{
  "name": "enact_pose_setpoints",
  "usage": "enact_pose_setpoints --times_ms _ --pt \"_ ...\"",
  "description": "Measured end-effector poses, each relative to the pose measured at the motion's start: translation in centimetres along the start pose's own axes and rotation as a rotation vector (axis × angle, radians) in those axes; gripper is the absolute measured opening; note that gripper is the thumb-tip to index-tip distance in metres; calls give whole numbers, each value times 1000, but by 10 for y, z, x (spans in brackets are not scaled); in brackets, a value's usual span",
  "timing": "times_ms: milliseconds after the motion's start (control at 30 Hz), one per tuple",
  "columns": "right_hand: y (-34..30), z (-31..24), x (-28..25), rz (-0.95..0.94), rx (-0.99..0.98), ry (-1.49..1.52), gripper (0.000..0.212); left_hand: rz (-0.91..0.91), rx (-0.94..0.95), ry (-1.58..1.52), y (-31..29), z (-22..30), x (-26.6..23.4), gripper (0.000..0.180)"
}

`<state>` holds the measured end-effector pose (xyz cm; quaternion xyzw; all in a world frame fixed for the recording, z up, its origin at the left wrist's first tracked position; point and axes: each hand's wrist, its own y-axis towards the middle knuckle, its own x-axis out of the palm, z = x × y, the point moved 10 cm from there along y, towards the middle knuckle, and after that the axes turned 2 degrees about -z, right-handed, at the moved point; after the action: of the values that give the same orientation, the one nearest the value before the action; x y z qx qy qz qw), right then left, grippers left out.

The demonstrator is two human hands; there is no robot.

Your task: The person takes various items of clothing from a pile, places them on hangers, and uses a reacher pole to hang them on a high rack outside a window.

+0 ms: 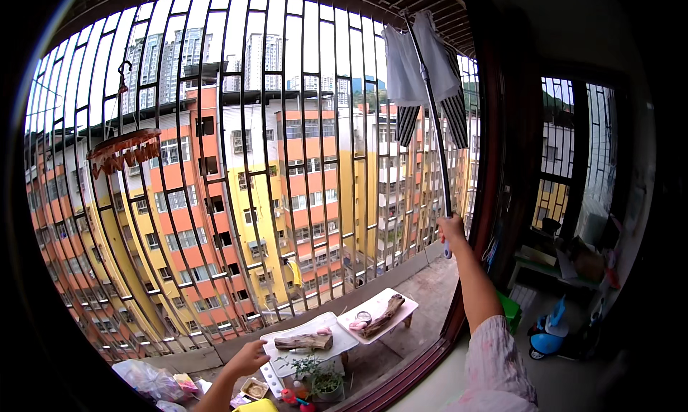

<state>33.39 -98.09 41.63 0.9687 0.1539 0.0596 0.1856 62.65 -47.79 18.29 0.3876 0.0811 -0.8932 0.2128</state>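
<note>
My right hand (451, 229) is wrapped round the lower end of a long clothes pole (436, 129), and that arm is stretched forward. The pole rises to the laundry hanging under the ceiling bars, a pale, thin white garment (403, 60) and a dark striped one (456, 121). Whether the pole's tip has hooked a hanger cannot be made out. Low on the left, my left hand (248, 359) is held out with its fingers apart and nothing in them. It is nearest to the edge of a white table (330, 349).
Window bars (266, 125) stand ahead, with an orange clip hanger (125, 150) hanging at the left. Driftwood pieces (304, 342) lie on two low tables. Below are a potted plant (328, 383) and plastic bags (147, 380). A dark red door frame (401, 385) borders the balcony; a blue toy scooter (550, 339) stands right.
</note>
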Motion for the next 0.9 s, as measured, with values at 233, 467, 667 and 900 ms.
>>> enact_pose_setpoints --times_ms 233,467,667,900 --pt "59 -26 -3 39 -35 -61 10 62 -241 -68 -79 -89 29 54" --pt "79 -22 0 -13 1 -33 14 174 -295 -201 -108 -108 56 47" --pt "54 29 34 -103 88 150 17 122 -327 11 -92 -140 90 48" --pt "-123 181 122 -316 91 433 28 48 -341 -483 -52 -42 118 52"
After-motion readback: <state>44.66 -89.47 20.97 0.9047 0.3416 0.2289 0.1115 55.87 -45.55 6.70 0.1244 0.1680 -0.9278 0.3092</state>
